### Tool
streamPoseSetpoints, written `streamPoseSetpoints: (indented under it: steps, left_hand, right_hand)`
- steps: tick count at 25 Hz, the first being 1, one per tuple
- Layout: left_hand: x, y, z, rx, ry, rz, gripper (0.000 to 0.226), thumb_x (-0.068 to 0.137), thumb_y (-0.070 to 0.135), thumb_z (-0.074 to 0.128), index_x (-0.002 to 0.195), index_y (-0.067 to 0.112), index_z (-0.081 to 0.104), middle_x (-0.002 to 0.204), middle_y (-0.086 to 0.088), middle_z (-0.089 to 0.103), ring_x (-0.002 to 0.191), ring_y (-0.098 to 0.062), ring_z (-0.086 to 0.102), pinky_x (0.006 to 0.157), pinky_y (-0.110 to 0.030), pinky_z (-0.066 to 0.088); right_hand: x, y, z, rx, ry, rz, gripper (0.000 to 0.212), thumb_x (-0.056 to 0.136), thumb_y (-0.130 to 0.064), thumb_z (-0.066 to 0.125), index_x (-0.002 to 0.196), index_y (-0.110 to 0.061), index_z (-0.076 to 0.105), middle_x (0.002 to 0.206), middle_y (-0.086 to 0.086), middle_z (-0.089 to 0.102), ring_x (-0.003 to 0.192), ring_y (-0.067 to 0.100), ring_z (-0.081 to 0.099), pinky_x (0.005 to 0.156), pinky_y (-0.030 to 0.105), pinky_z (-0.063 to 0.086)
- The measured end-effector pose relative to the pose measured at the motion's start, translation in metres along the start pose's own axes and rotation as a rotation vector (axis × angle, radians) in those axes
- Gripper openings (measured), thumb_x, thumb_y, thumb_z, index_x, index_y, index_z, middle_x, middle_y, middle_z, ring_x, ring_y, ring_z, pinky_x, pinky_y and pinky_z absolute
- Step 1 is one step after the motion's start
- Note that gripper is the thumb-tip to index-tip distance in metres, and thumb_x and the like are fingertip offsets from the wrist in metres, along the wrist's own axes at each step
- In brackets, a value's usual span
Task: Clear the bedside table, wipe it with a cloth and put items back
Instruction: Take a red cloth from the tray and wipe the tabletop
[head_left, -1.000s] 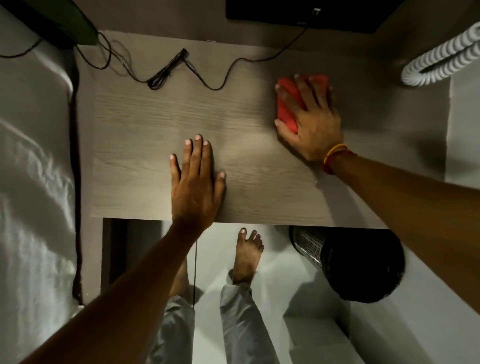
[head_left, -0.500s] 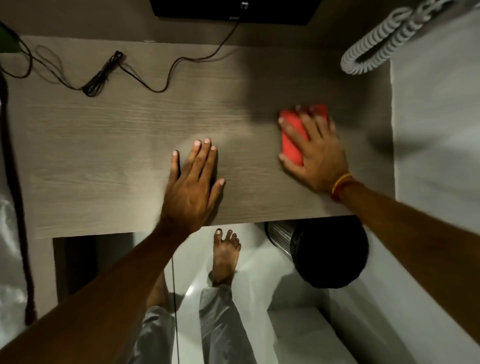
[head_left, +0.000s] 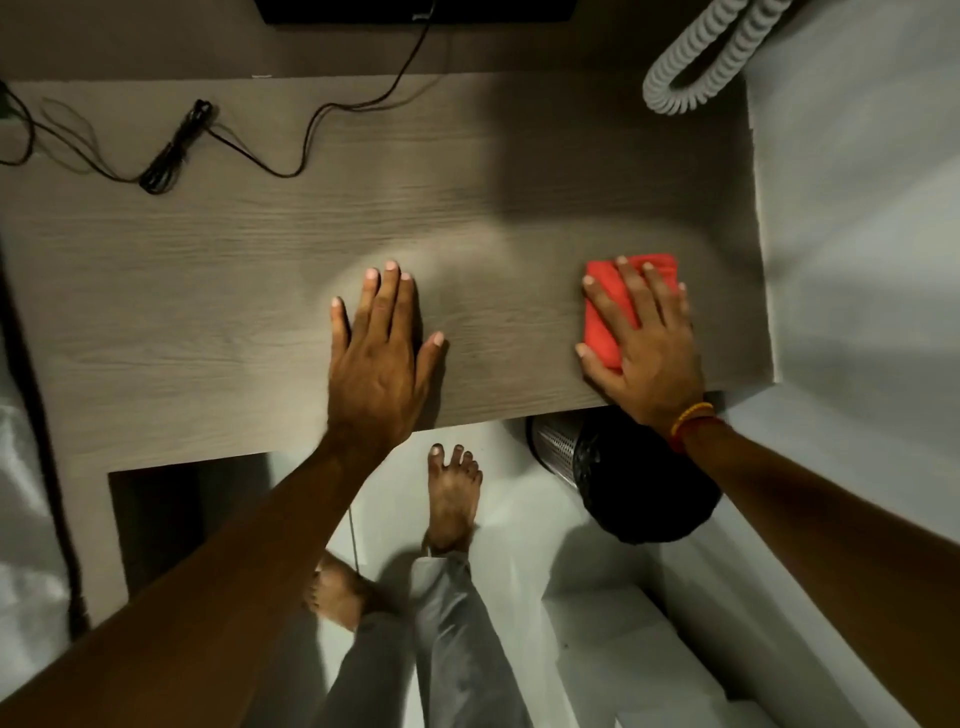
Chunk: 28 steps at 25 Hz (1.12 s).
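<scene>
Right hand (head_left: 649, 358) flat, fingers spread, pressing red cloth (head_left: 610, 317) on table (head_left: 208, 291); left hand (head_left: 382, 358) apparently flat, empty.

Over the last second the right hand (head_left: 647, 348) has drawn the red cloth (head_left: 613, 312) from the far part of the wooden tabletop (head_left: 208, 291) back to its near right corner, the heel of the hand now at the front edge. The camera's view has swung rightward.
</scene>
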<state>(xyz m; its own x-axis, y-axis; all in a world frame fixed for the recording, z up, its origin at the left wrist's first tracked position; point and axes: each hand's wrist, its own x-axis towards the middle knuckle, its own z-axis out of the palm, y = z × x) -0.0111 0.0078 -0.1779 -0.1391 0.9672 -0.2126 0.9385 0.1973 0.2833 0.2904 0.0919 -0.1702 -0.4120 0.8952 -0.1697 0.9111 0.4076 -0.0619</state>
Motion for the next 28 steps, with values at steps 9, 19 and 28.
streamPoseSetpoints:
  steps: [9, 19, 28]
  left_hand:
    - [-0.049, -0.048, -0.011, -0.107, 0.031, 0.016, 0.062, 0.109, 0.044, 0.035, 0.162, 0.013, 0.025, 0.171, -0.006, 0.024, 0.160, -0.021, 0.016, 0.130, -0.049, 0.013]
    - [-0.111, -0.131, -0.062, -0.159, 0.008, -0.259, 0.063, 0.109, 0.048, 0.022, 0.164, 0.017, 0.020, 0.170, -0.007, 0.023, 0.159, -0.023, 0.018, 0.130, -0.045, 0.011]
    - [-0.125, -0.197, -0.217, -0.198, 0.419, -0.274, 0.054, 0.108, 0.029, 0.041, 0.156, 0.007, 0.036, 0.160, -0.017, 0.041, 0.149, -0.032, 0.038, 0.124, -0.051, 0.030]
  right_hand:
    - [-0.013, -0.131, 0.012, 0.078, -0.009, -0.037, 0.070, 0.098, -0.056, 0.042, 0.160, -0.035, 0.019, 0.170, 0.005, 0.015, 0.157, 0.035, 0.012, 0.123, 0.065, 0.012]
    - [-0.012, -0.247, 0.003, -0.006, -0.089, -0.241, 0.060, 0.104, -0.053, 0.027, 0.160, -0.035, 0.017, 0.171, 0.005, 0.010, 0.158, 0.034, 0.007, 0.121, 0.072, 0.002]
    - [0.057, -0.425, -0.117, 0.604, 0.072, -0.491, 0.053, 0.108, -0.037, 0.033, 0.155, -0.014, 0.034, 0.166, 0.010, 0.029, 0.154, 0.022, 0.026, 0.127, 0.038, 0.024]
